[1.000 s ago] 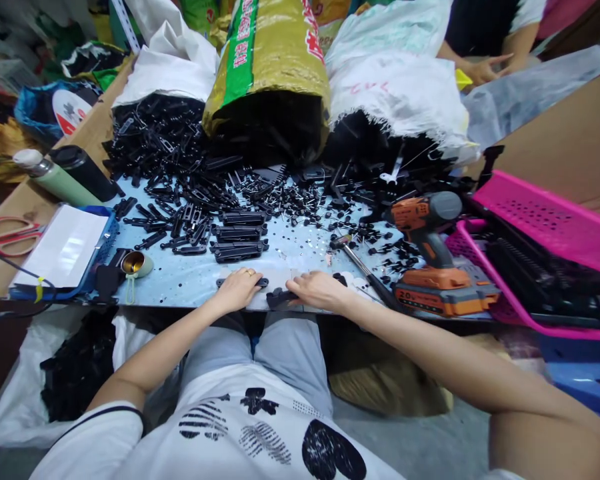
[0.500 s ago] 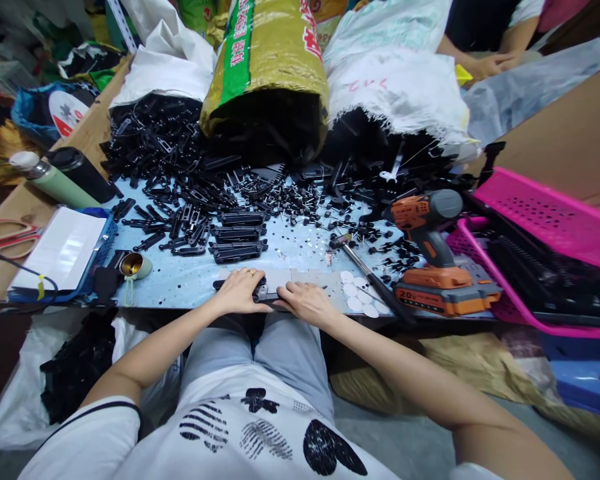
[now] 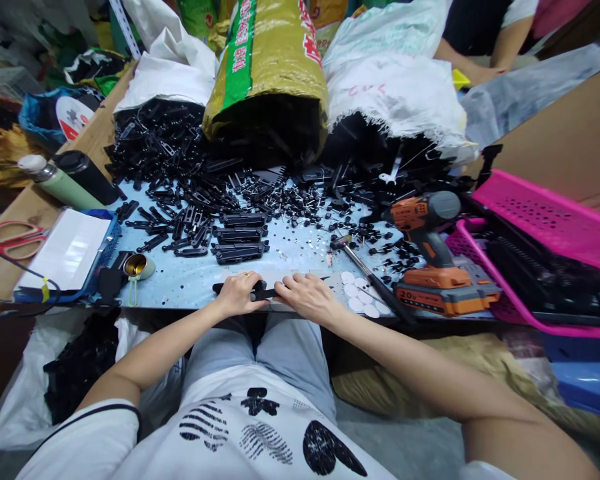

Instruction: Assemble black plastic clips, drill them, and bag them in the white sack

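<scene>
Your left hand (image 3: 239,294) is closed over the left end of a long black part (image 3: 266,293), which lies at the near edge of the surface (image 3: 190,277), about midway along it. Your right hand (image 3: 307,298) is half curled, palm down, with its fingertips on the part's right end; whether they pinch it or only press on it, you cannot tell from here.

Just beyond your hands, three like parts (image 3: 240,235) lie side by side, and behind them loose black pieces (image 3: 180,167) spread to the far edge, spilling from three sacks (image 3: 270,67). White discs (image 3: 357,293) sit just right of your right hand, beside a hammer (image 3: 360,263) and an orange drill (image 3: 433,250). A brass cup (image 3: 136,265) stands near the left edge.
</scene>
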Demonstrator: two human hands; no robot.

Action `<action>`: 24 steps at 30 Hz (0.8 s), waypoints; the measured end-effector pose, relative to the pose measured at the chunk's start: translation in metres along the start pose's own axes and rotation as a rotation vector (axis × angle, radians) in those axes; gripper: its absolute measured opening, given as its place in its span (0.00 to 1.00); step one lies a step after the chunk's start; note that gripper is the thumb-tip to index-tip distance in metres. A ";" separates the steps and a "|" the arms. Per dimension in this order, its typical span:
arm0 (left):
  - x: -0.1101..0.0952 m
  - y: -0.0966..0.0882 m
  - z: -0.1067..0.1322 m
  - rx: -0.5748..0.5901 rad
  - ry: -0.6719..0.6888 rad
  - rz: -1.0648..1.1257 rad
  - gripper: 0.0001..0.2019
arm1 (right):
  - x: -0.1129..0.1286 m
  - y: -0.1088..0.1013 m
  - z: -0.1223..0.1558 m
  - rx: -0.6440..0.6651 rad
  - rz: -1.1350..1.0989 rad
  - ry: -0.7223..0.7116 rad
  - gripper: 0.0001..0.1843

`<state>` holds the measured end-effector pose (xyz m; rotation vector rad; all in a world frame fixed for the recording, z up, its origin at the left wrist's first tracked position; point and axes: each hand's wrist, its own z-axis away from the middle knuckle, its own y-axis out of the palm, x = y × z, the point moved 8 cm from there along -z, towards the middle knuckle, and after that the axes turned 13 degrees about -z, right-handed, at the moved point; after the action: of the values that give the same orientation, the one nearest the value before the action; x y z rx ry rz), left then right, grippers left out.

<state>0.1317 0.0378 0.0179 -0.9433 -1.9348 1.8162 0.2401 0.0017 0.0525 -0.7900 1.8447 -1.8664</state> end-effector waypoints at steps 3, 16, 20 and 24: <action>-0.001 0.005 -0.001 0.037 -0.031 -0.021 0.19 | -0.007 0.006 0.002 -0.012 -0.010 0.064 0.19; 0.017 0.010 -0.180 0.070 -0.097 -0.289 0.16 | -0.055 0.051 0.055 -0.151 -0.206 0.081 0.20; 0.020 0.042 -0.229 0.113 -0.045 -0.322 0.15 | -0.083 0.038 0.052 -0.232 -0.274 0.203 0.18; 0.000 0.065 -0.232 0.125 -0.002 -0.306 0.13 | -0.159 0.018 0.025 -0.349 -0.196 0.459 0.16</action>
<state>0.2960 0.2110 -0.0129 -0.5699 -1.8255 1.7343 0.3751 0.0837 0.0156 -0.7133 2.5091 -1.9983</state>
